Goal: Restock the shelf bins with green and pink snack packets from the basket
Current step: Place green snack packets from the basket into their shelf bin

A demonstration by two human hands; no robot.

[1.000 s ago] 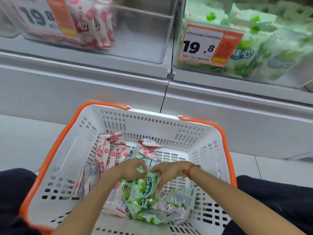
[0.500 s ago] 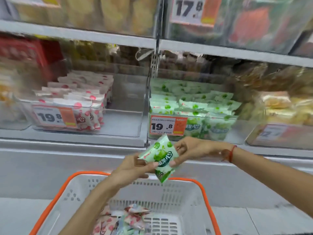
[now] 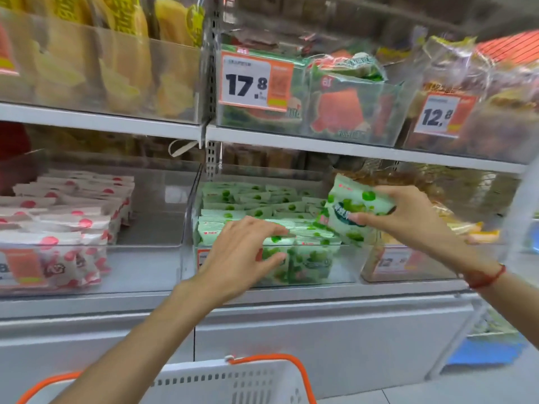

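My right hand [image 3: 408, 217] grips a green snack packet [image 3: 354, 211], tilted, over the right end of the clear bin of green packets [image 3: 262, 208]. My left hand [image 3: 245, 252] reaches over that bin's front wall, fingers spread and resting on the front row of green packets. A second clear bin [image 3: 157, 228] to the left holds pink packets [image 3: 64, 217] in its left half. Only the far rim of the white basket with orange trim [image 3: 233, 380] shows at the bottom edge; its contents are out of view.
A shelf board [image 3: 320, 147] runs close above the two bins, with price-tagged bins of other snacks on it. Another bin [image 3: 408, 263] of yellowish packs stands right of the green one. A white post [image 3: 522, 217] rises at the far right.
Both hands rose from the basket to the shelf. The green packet, held by both hands half a second ago, is now in my right hand alone; my left hand moved onto the bin's packets.
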